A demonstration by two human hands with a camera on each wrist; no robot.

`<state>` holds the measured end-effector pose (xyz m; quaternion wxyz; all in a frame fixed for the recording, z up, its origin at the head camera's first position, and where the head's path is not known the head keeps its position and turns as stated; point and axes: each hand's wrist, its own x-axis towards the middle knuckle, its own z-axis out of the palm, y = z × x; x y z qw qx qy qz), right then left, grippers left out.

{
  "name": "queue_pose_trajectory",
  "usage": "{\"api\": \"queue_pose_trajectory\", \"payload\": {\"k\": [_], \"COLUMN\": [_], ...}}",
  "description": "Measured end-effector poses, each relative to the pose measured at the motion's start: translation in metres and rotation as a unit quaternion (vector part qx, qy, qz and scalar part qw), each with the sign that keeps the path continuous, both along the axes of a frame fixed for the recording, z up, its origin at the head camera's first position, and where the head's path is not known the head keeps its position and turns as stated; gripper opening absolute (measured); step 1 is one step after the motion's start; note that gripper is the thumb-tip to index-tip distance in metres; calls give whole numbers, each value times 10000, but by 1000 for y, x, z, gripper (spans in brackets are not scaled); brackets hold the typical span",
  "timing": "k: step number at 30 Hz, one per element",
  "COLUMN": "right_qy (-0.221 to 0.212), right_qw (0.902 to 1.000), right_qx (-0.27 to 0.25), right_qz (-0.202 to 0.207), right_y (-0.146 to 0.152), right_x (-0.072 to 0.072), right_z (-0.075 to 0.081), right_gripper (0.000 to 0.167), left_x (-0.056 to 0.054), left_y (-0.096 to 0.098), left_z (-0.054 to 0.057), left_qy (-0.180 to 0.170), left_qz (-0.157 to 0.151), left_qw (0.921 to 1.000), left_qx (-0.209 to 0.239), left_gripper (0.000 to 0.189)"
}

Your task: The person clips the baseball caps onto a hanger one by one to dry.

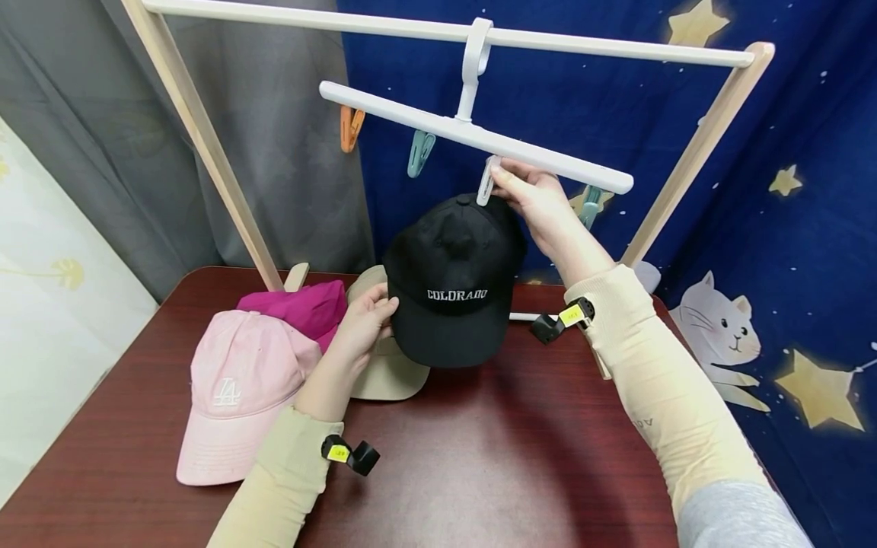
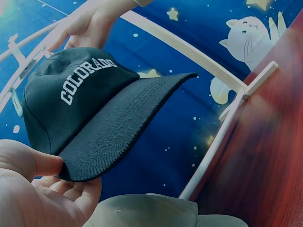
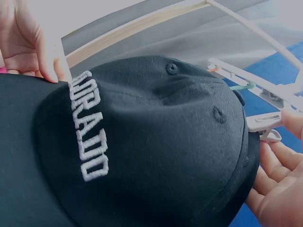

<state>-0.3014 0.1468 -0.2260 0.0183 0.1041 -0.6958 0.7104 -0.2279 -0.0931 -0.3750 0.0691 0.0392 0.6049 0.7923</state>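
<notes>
A black baseball cap with white COLORADO lettering hangs below the white clip hanger, its brim pointing down. My left hand pinches the side edge of the brim between thumb and fingers, as the left wrist view also shows. With thumb and fingers, my right hand pinches a white clip under the hanger bar. In the right wrist view that clip meets the cap's crown near the top. The hanger tilts, lower on its right, and also carries an orange clip and teal clips.
The hanger hooks over the rail of a wooden rack. On the dark red table, a pink cap, a magenta cap and a beige cap lie at the left. Grey and starry blue curtains hang behind.
</notes>
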Motion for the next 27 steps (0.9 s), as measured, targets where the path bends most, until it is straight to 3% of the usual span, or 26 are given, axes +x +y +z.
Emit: {"api": "queue_pose_trajectory", "payload": {"k": [8, 17, 27], "right_qy": [312, 588, 725], "right_qw": [9993, 9963, 9933], "right_qx": [196, 631, 876], "right_qz": [-78, -54, -195], "right_y": [0, 3, 8], "right_x": [-1, -1, 0], "right_z": [-6, -17, -26], "right_gripper": [39, 36, 36], "left_x": [-1, -3, -3], "left_y": [1, -1, 0], "left_z": [-5, -11, -12], "left_qy": [-62, -201, -54], "left_qz": [-198, -468, -767], "left_qw": [9997, 9984, 9967], "left_qx": [-148, -257, -269], "left_gripper": [25, 50, 47]}}
